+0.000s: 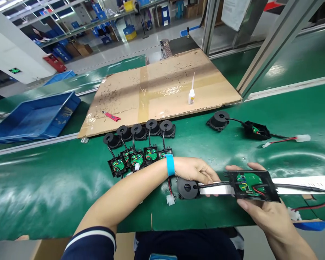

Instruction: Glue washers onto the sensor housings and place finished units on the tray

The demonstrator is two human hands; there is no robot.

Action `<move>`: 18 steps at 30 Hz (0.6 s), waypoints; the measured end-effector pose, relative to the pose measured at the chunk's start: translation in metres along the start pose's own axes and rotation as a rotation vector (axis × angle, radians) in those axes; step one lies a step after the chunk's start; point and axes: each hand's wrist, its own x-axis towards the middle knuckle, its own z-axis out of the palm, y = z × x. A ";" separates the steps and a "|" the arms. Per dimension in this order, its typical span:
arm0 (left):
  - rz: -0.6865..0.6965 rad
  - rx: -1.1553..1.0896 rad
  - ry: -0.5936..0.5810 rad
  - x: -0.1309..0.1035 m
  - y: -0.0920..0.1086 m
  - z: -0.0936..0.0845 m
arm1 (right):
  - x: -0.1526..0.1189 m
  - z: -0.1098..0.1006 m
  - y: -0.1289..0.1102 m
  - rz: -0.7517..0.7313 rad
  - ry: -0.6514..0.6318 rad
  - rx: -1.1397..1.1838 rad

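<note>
My right hand [271, 213] grips a black plastic housing [272, 186] with a green circuit board inside, thumb on the near side and fingertips behind the far edge. Black cables leave both ends of it. One runs left to a round black speaker-like part [188, 188]; another goes right with red and black wires. My left hand [197, 170], wearing a blue wristband, is closed on the left part of a white ruler [308, 182], beside the round part. The ruler runs under the cable and housing; printed numbers show at its right end.
Several similar assemblies [137, 158] lie in a row on the green bench beyond my left forearm. Another assembly [257, 130] lies at the right. A cardboard sheet [162, 86] bears a white dropper bottle [191, 96] and a red cutter [111, 116]. A blue tray [35, 115] stands left.
</note>
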 end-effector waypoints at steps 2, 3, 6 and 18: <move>0.032 -0.090 -0.058 -0.002 -0.001 -0.002 | 0.001 -0.008 0.003 -0.002 -0.054 -0.033; 0.042 -0.132 -0.088 -0.003 -0.002 -0.002 | 0.003 -0.013 0.006 -0.026 -0.092 -0.051; 0.040 -0.203 -0.120 -0.005 -0.006 -0.004 | 0.011 -0.024 0.013 -0.150 -0.209 -0.086; 0.060 -0.310 -0.096 -0.012 -0.011 0.001 | 0.018 -0.033 0.011 -0.176 -0.282 -0.026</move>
